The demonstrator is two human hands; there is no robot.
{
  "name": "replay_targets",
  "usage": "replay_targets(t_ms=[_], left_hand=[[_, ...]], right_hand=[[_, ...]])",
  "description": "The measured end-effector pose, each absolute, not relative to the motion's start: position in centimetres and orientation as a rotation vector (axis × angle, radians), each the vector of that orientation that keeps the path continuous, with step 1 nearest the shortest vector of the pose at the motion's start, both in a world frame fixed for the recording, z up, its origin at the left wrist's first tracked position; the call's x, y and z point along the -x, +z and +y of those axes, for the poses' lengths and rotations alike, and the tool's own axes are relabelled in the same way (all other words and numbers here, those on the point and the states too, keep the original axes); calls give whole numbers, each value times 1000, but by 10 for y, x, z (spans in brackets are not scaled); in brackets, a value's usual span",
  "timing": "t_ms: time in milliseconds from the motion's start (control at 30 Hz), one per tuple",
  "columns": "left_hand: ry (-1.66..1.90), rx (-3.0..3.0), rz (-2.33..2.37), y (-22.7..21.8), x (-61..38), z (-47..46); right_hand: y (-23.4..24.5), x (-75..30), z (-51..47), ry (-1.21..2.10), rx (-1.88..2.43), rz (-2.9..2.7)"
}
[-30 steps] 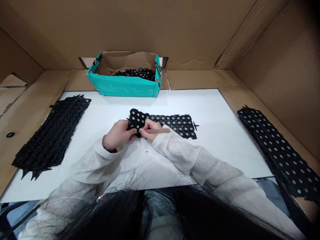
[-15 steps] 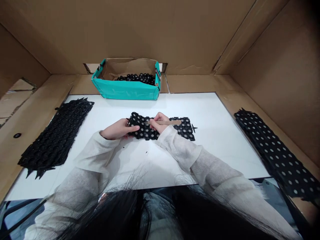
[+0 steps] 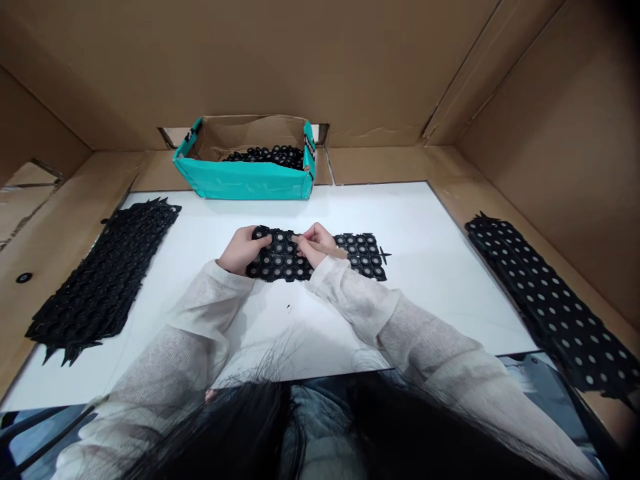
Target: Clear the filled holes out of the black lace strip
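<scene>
A black sheet of joined round rubber-like pieces with pale centres (image 3: 285, 261) lies on the white board in front of me. My left hand (image 3: 240, 250) is closed on its left end, thumb on top near the upper corner, the other fingers hidden behind or under the edge. My right hand (image 3: 316, 241) is over the middle of the sheet. Between its thumb and fingers it pinches a flat wooden stick (image 3: 336, 252), whose tip points left at the sheet's upper row. Whether the tip touches a piece I cannot tell.
A stack of black sheets (image 3: 107, 273) lies on the left, a stack with pale dots (image 3: 550, 300) on the right. Behind stands a teal cardboard box (image 3: 245, 181) with loose black rings (image 3: 273, 156). One black ring (image 3: 23, 277) lies far left. Cardboard walls (image 3: 280, 60) enclose the board.
My left thumb has shifted up to the sheet's upper left corner, and that end lies flatter. The stick's rear end has swung down towards my right wrist. The whole view has shifted slightly.
</scene>
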State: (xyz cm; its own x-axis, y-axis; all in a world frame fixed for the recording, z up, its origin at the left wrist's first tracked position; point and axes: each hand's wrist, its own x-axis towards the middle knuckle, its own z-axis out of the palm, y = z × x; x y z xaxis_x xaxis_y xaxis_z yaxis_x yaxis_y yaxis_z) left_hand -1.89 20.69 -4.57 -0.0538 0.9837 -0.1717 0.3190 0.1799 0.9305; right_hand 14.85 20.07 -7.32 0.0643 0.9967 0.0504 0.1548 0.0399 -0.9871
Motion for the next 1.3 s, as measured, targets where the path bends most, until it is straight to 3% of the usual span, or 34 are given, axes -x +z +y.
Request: replay_targets(t_ms=[300,733,1067,1300], left_hand=[[811,-980,1450,-31,18,202],[1021,-1722,1741,-51,6,201],[995,-1853,1687,-48,3,193],[907,-1864,1833,-49,8,197]], right_hand=[[-65,-155,195,1067,1303,-1414],[-75,-155,196,1000,1294,-1480],[-76,-146,204,894,1331,-1608],[-64,-152,200,1321,1163,-1011]])
